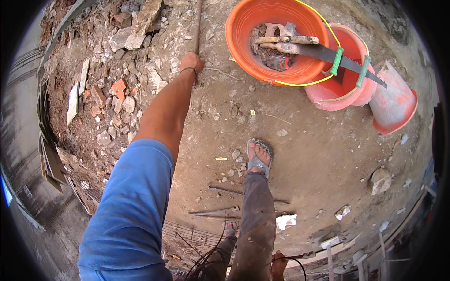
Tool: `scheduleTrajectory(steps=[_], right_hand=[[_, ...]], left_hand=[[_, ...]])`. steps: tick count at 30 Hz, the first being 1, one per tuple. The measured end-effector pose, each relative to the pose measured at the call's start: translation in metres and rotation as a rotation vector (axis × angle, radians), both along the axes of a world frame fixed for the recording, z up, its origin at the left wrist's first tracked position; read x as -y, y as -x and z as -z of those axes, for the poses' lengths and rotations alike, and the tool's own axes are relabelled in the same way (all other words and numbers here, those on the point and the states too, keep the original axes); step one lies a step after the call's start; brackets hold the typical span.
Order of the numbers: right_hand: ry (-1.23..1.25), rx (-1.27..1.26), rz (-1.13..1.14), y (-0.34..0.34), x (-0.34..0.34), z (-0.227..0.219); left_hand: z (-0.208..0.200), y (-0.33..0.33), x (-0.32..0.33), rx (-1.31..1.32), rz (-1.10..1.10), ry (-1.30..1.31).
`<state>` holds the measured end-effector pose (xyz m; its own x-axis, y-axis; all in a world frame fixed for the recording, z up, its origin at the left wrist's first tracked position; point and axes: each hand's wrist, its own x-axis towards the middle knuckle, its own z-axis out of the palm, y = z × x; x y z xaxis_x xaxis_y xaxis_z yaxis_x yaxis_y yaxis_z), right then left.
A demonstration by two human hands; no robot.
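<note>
My left arm in a blue sleeve stretches forward, and my left hand is closed round a long brown pole. The pole's far end runs out of the picture. At the lower edge my right hand is partly visible, its fingers curled. A thin dark object and a dark cable show beside it; what it grips is unclear. To the right of the pole stands an orange bucket with a yellow handle, holding wooden-handled tools and nails. A handsaw lies across its rim, the blade reaching over a second bucket.
A pinkish-red bucket and a tipped, dusty one sit at the right. Broken bricks and stones line the left. Metal bars lie near my feet, by wire mesh. A larger stone rests at the right.
</note>
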<state>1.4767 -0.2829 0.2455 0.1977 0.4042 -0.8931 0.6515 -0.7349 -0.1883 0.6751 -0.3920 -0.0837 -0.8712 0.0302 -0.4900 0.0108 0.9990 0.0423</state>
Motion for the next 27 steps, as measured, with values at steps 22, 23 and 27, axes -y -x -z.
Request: scheduleTrajectory(steps=[22,23,27], right_hand=[[-0.118,-0.184,0.063,-0.18,0.125,-0.086],[-0.141,-0.274,0.118,-0.209,0.145,-0.077],[-0.197,-0.255,0.062,-0.272,0.203,-0.146]], left_hand=[[-0.487,-0.522,0.206,0.554,-0.618,-1.003],[-0.506,-0.565,0.235,0.543,-0.579,-0.964],[-0.577,-0.698,0.3,0.572,-0.406,-0.868]])
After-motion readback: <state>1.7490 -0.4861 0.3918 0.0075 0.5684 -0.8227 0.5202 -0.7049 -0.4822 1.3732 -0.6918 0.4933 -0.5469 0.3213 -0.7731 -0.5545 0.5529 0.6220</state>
